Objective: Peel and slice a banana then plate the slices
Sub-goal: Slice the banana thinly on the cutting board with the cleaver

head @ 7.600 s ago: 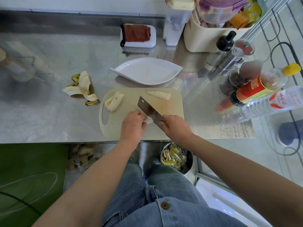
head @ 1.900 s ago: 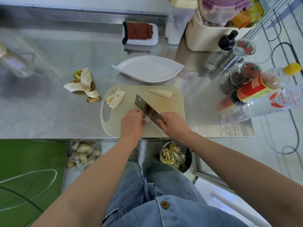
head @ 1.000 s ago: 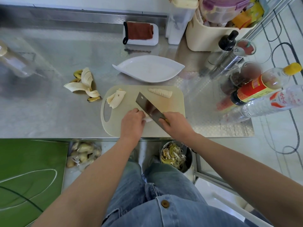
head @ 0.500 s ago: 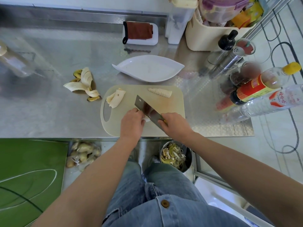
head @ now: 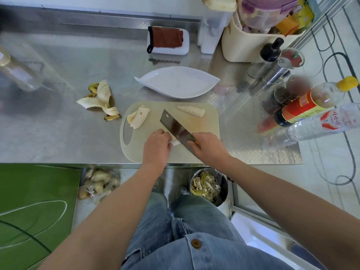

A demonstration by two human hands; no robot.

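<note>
The left hand [head: 156,147] is curling its fingers over a banana piece [head: 174,142] and pinning it near the front of the cutting board [head: 211,123]. The right hand [head: 208,148] is wrapping its fingers round the handle of the cleaver [head: 173,124], whose blade is angling across the piece right beside the left fingertips. The board's near edge is sitting just short of the front lip of the counter [head: 58,133], both wrists overhanging it. A row of slices [head: 191,111] is lying by the far edge, peeled halves [head: 139,117] by the handle hole. The plate [head: 175,82] is waiting just beyond the board. Bottles [head: 303,106] are crowding the right; broad steel is stretching left below the peel [head: 99,98].
</note>
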